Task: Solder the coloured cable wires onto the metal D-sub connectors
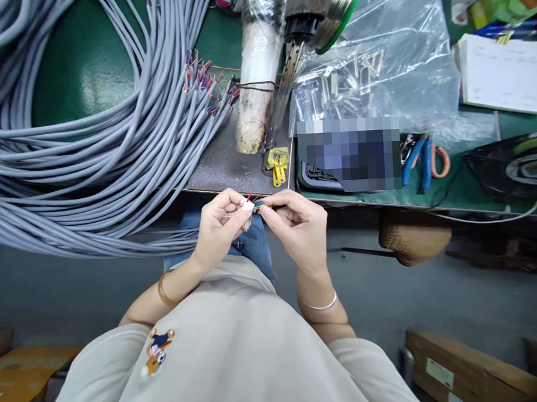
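Note:
My left hand (219, 224) is closed in a pinch on a small white connector (248, 206) just below the bench's front edge. A red wire tip sticks up from that connector. My right hand (297, 223) is closed too, pinching a short fan of thin coloured wires (260, 202) that run into the connector from the right. The two hands touch at the fingertips, above my lap. A thin grey cable (193, 234) leads off to the left from the left hand.
A big coil of grey cables (90, 144) with stripped coloured ends (206, 87) covers the left of the green bench. A wrapped tool (255, 75), a small yellow clip (278, 164), a plastic bag of metal parts (360, 70) and blue-orange pliers (423, 160) lie behind. Cardboard boxes (466, 370) stand on the floor.

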Available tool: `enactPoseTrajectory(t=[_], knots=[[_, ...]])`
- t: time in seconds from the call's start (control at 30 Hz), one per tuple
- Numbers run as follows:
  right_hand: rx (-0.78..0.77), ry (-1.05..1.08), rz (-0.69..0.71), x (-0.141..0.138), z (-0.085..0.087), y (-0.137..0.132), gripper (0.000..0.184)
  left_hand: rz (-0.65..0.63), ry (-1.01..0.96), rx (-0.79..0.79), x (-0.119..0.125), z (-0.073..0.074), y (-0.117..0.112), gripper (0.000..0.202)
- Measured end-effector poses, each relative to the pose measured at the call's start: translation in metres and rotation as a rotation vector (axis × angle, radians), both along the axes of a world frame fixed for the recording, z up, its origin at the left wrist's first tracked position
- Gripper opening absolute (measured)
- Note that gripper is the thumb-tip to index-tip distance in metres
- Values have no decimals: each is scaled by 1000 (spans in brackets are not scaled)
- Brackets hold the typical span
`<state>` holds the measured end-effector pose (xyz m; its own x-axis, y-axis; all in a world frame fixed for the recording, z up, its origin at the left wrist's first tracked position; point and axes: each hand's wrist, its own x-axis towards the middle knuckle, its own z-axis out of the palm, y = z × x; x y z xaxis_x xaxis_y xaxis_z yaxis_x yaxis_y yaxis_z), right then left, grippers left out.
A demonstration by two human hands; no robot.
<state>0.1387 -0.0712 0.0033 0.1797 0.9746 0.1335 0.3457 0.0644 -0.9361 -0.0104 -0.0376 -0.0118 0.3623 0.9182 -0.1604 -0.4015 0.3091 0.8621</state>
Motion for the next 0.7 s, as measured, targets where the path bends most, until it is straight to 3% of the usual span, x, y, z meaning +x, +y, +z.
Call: enactPoseTrajectory(t=[0.47,0.7], knots=[[-40,71,1,1,-2,5,8,1,32,-40,-1,-2,0,30],[5,-14,-14,1,1,5,7,3,41,-43,0,-3,-1,31]])
